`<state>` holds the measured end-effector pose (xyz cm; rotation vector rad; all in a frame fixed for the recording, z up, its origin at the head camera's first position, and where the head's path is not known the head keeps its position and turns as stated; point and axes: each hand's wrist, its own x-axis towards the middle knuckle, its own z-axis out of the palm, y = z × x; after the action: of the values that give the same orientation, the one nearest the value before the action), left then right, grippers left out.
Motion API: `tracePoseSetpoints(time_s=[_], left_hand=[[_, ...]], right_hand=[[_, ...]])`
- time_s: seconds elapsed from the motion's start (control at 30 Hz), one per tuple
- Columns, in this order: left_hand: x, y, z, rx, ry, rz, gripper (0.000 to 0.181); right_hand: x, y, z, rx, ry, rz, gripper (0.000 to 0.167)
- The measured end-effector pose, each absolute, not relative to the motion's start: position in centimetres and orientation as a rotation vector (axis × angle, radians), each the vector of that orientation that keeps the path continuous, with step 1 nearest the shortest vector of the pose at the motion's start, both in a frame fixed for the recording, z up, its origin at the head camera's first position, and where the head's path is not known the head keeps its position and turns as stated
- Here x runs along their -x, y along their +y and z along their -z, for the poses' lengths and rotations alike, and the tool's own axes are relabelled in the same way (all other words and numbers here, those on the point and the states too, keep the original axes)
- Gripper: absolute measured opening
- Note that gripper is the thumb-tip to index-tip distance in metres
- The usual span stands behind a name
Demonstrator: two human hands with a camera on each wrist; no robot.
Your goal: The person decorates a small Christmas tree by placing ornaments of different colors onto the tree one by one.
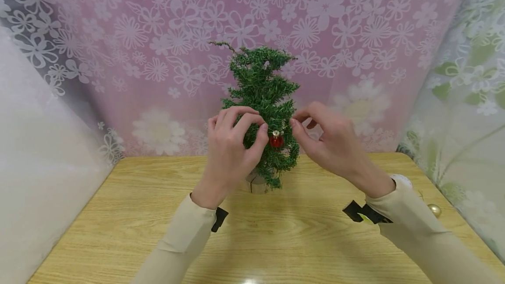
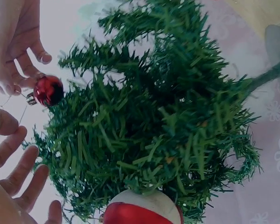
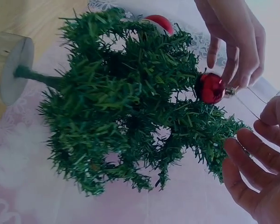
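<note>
A small red bauble (image 1: 276, 140) with a metallic cap hangs in front of the green artificial Christmas tree (image 1: 263, 82), between both hands. My left hand (image 1: 234, 137) pinches its thin string between thumb and forefinger, left of the cap. On the other side, my right hand (image 1: 329, 137) also pinches the string, its thumb and forefinger tips together and the other fingers loosely bent. In the right wrist view, the thread (image 3: 246, 106) runs from the bauble's cap to the right fingertips. A red-and-white ball (image 2: 142, 209) sits at the tree's side in the left wrist view.
The tree's round base (image 1: 257, 185) stands on a wood-grain table (image 1: 276, 236). A gold bauble (image 1: 435, 210) lies near the right edge, and a white round thing (image 1: 402, 181) is partly hidden by the right sleeve. Floral curtains (image 1: 177, 56) surround the table.
</note>
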<state>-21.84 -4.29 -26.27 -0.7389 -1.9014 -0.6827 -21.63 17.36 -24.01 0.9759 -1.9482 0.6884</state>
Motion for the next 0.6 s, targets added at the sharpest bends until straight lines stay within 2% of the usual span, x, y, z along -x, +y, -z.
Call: tracePoseSetpoints(time_s=[0.6], left_hand=[[23.7, -3.8, 24.2, 0.524, -2.022, 0.992, 0.018]], right_hand=[[24.7, 14.5, 21.5, -0.838, -2.026, -0.769, 0.010]])
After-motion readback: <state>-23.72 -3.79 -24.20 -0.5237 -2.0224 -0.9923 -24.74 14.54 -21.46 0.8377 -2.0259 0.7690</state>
